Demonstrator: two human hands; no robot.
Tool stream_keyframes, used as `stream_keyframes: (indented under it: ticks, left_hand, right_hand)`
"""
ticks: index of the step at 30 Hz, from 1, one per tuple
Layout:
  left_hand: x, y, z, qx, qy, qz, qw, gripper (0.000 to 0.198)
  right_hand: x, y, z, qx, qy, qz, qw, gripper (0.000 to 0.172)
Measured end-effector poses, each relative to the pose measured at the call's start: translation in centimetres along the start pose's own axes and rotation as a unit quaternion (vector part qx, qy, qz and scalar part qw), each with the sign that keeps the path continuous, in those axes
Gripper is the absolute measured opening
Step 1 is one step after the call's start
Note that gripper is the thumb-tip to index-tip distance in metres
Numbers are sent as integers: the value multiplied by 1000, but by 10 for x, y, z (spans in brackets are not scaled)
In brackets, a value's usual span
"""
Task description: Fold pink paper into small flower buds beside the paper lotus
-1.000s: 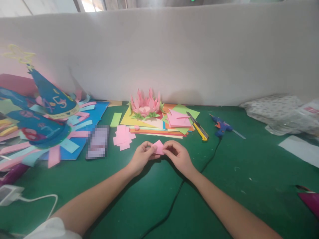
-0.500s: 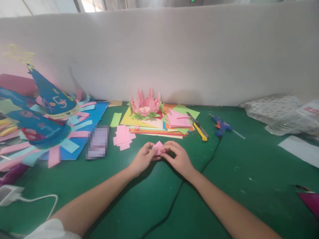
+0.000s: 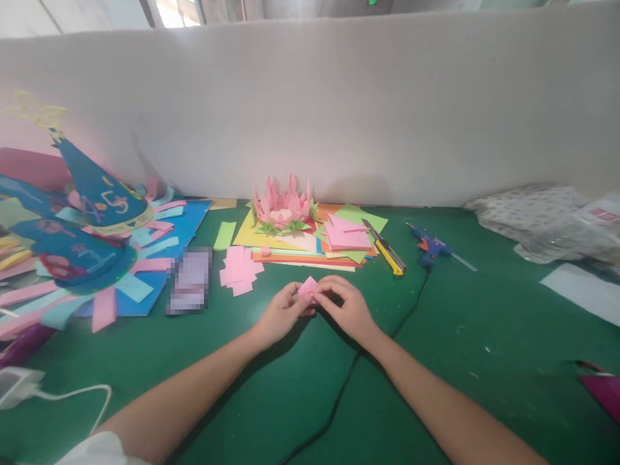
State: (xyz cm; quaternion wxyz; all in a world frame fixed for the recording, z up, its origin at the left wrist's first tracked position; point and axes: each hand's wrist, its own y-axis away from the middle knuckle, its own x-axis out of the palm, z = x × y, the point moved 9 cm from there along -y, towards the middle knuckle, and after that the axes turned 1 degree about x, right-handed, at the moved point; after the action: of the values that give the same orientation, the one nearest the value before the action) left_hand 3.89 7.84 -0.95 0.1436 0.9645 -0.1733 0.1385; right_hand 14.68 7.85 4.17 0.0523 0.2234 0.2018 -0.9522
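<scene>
Between my two hands is a small piece of pink paper point(image 3: 308, 285), held just above the green table point(image 3: 271, 400). My left hand point(image 3: 285, 311) pinches its left side, thumb on top. Fingers and thumb of my right hand point(image 3: 343, 303) close on its right edge, and they hide part of the paper. Several small pink paper pieces point(image 3: 238, 271) lie in a loose pile to the left of my hands. Beyond my hands a pink paper lotus point(image 3: 283, 206) with green leaves rests on stacked coloured sheets point(image 3: 310, 257).
A yellow utility knife point(image 3: 387, 252) and a blue glue gun point(image 3: 429, 245) lie right of the sheets; a black cord point(image 3: 346, 381) crosses the table. Blue decorated cone hats point(image 3: 101, 187) stand at left beside a blurred phone point(image 3: 190, 281). Plastic bags point(image 3: 557, 223) sit at far right.
My right fingers and thumb have shifted slightly left over the pink paper. My left hand keeps its pinch. The view has tilted a little.
</scene>
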Motion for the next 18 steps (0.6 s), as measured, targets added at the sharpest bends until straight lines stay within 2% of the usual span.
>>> stream_keyframes:
  ticks: [7, 18]
  left_hand:
    - [-1, -1, 2, 10, -10, -11, 1000, 38]
    - [3, -2, 2, 29, -45, 11, 999, 33]
  right_hand:
    - [2, 0, -3, 13, 10, -1, 1000, 5]
    - [0, 1, -16, 55, -8, -4, 998, 3]
